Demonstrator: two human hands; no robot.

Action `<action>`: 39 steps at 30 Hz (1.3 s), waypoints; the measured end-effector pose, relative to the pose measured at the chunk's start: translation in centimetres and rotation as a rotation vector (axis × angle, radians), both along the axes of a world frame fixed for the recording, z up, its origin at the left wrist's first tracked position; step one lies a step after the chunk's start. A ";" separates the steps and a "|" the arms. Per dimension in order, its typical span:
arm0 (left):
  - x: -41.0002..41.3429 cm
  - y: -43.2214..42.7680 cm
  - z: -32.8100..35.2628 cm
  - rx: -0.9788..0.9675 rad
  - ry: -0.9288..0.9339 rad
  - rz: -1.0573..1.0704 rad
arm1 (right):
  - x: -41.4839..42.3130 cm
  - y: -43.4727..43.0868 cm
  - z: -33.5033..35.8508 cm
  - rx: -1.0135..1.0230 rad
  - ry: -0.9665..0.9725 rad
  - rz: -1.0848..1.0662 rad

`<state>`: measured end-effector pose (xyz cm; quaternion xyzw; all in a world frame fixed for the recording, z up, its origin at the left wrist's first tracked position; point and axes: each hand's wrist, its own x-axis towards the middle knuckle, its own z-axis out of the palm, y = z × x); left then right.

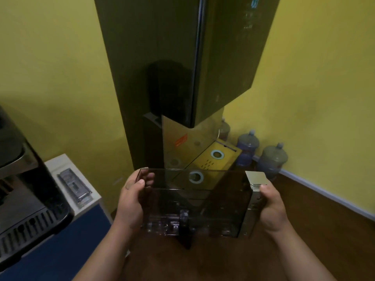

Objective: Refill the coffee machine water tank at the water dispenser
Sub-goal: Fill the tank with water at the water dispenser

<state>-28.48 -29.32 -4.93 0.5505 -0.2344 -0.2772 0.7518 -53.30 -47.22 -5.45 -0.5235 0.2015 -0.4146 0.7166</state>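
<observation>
Fingers [149, 176] of the left hand [132, 201] hook over the top rim of the smoke-tinted, clear plastic rectangular water tank [194, 201], thumb outside and fingertips inside the wall. The right hand [272, 207] clamps the opposite end, its thumb pressed on the tank's silver metal end plate [254, 191]. So both hands are closed on the tank, holding it level in the air in front of the tall black water dispenser [178, 57] and near its yellow drip tray [221, 159], seen partly through the tank wall.

The tank looks empty, so it should be light now. Its walls are stiff, smooth and likely slippery once wet. Filled, it will probably be heavy and prone to sloshing, so a grip at both short ends, with support lower down, seems wiser than pinching the thin rim. The clear valve fitting [178, 220] at its base looks fragile and is best left untouched.
</observation>
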 end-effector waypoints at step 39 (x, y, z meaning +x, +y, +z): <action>-15.1 -39.9 -5.3 0.119 0.179 0.325 | -9.2 -44.2 -2.8 0.256 0.066 0.062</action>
